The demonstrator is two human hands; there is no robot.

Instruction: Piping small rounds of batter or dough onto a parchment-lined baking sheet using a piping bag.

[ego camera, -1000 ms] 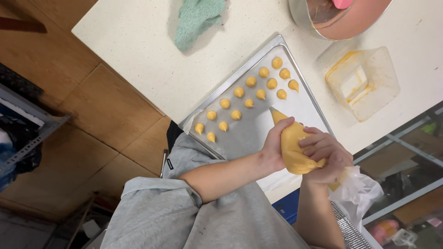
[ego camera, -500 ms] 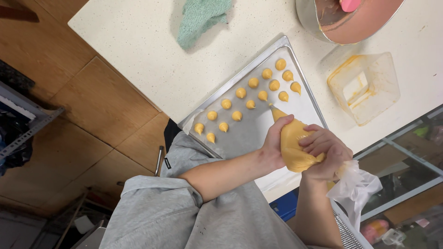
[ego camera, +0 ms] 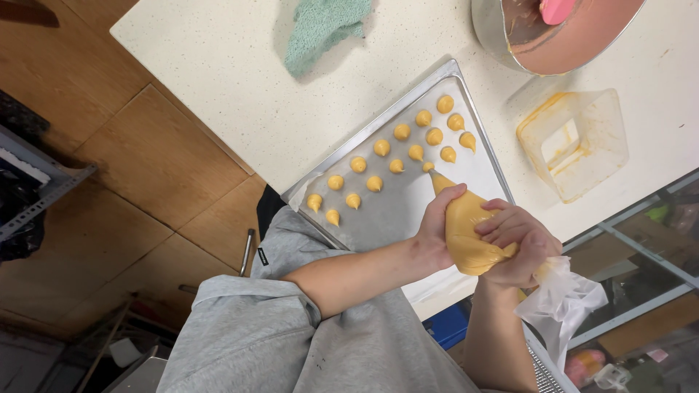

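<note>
My left hand (ego camera: 435,227) grips a piping bag (ego camera: 466,229) full of yellow-orange batter, near its narrow end. Just behind it, my right hand (ego camera: 518,246) is closed round the fat upper part of the bag, and the loose plastic tail (ego camera: 564,306) hangs past that wrist. The bag's tip (ego camera: 432,175) points down at a lined metal baking tray (ego camera: 378,122) and touches a small fresh mound. Several piped batter mounds (ego camera: 402,132) lie in diagonal rows across the tray's far half.
A green cloth (ego camera: 320,29) lies on the white counter (ego camera: 218,80) beyond the tray. A metal bowl (ego camera: 510,44) with a pink spatula stands at the top right. A batter-smeared clear plastic tub (ego camera: 575,142) sits right of the tray. Wooden floor lies to the left.
A new small mound has formed at the bag's tip, next to the last row. Both hands have stayed almost where they were.
</note>
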